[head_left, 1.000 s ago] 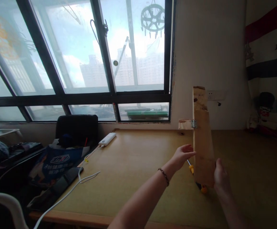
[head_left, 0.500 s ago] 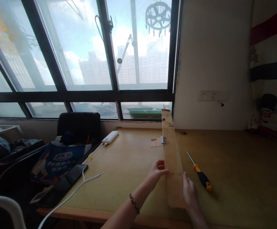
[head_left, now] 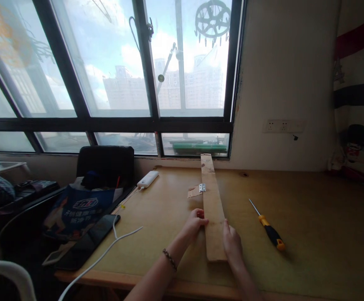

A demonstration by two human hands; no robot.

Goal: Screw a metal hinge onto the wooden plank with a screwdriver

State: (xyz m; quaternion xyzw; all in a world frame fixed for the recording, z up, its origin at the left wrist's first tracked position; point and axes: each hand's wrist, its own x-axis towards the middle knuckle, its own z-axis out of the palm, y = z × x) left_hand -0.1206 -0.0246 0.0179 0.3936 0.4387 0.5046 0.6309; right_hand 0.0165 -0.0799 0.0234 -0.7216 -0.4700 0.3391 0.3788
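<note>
Sticking out on the left, there's a small wood piece (head_left: 194, 192) joined by a metal hinge (head_left: 202, 188) to a long board (head_left: 213, 205). Left hand's (head_left: 195, 223) fingers are on the board's left edge, right hand's (head_left: 232, 242) on its right, so it's held between them. Can't tell if it's touching the surface (head_left: 159, 251). Screwdriver (head_left: 270, 232) lies further right, clear of the hands.
</note>
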